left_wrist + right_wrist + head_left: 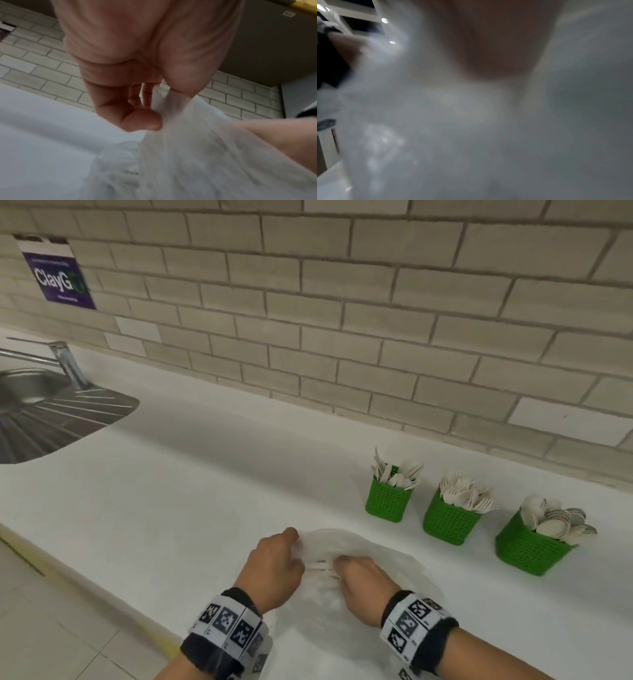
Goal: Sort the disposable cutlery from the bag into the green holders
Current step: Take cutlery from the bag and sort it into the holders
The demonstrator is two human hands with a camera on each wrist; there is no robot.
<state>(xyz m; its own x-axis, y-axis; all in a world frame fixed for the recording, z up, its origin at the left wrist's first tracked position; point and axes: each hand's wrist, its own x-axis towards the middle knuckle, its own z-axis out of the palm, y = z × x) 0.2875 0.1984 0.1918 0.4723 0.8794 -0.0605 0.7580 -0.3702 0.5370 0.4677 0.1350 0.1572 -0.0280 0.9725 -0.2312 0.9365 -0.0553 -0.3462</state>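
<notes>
Left hand (274, 568) pinches bag (370, 556) film on bench (171, 491); right hand (363, 583) inside bag, grip hidden. Holders (448, 522) stand right, well apart, full. Risk: thin film tearing, cutlery spilling.

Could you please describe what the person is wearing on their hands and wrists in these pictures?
Both hands are bare, with no gloves. Each wrist carries a black band wrapped in white panels printed with black square fiducial markers: one on the left wrist, one on the right wrist. No sleeves show; the forearms are uncovered.
</notes>
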